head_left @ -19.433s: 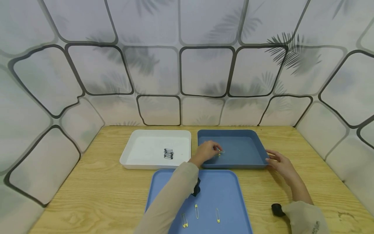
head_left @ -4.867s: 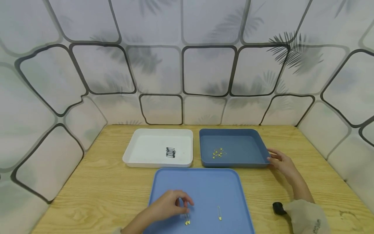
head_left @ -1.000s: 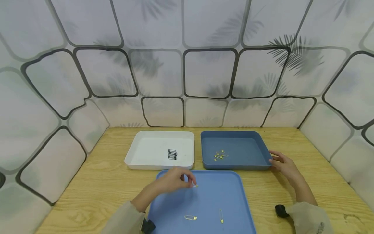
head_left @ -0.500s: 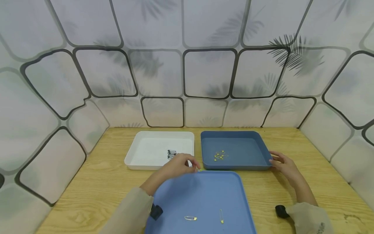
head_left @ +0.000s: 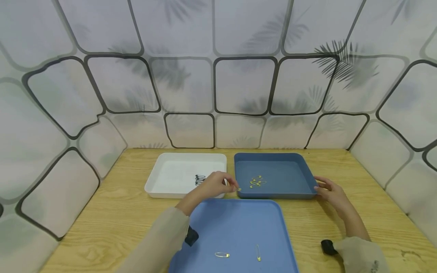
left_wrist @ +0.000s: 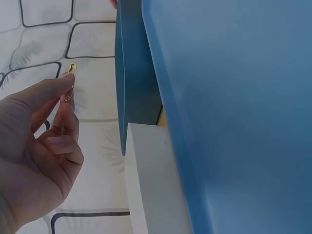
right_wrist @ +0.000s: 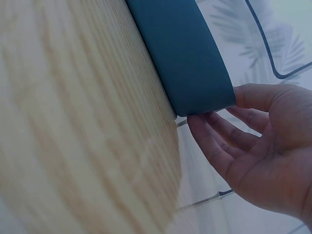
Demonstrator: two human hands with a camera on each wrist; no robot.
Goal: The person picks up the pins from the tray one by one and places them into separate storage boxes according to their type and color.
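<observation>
In the head view, my left hand [head_left: 218,184] pinches a gold safety pin [left_wrist: 71,68] between thumb and fingertips. It hovers at the near left corner of the dark blue tray [head_left: 283,182], with the white tray [head_left: 167,185] below the hand. Several gold safety pins [head_left: 257,182] lie in a loose heap inside the dark blue tray. My right hand [head_left: 332,193] touches that tray's right side near the front corner, its fingertips against the outer wall [right_wrist: 195,68]. Two gold safety pins, one sideways [head_left: 222,255] and one lengthwise [head_left: 258,253], lie on the light blue tray [head_left: 246,220].
Several black safety pins [head_left: 199,179] lie stacked in the white tray, partly behind the left hand. The wooden table [head_left: 112,212] carries all three trays. A patterned cloth wall [head_left: 244,83] rises behind and at both sides.
Over the last second my left hand moved forward and right from above the light blue tray to the dark blue tray's corner, carrying the pin. My right hand stayed put.
</observation>
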